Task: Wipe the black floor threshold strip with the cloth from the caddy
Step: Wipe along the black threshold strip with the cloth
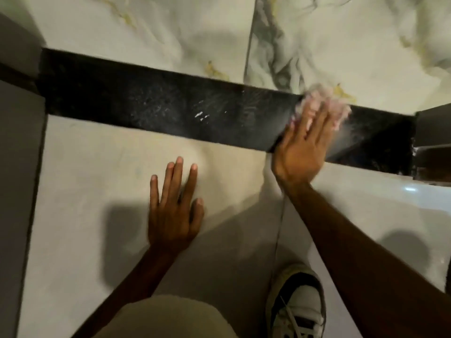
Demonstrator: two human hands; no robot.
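Item: strip (170,111), black, long axis running left to right across the floor (102,191). Your right hand (305,147) lay flat, fingers spread, pressing the cloth (322,103) on the strip's right part; most unwiped length probably lay leftward. Your left hand (174,208) was spread, empty, braced on the near floor.
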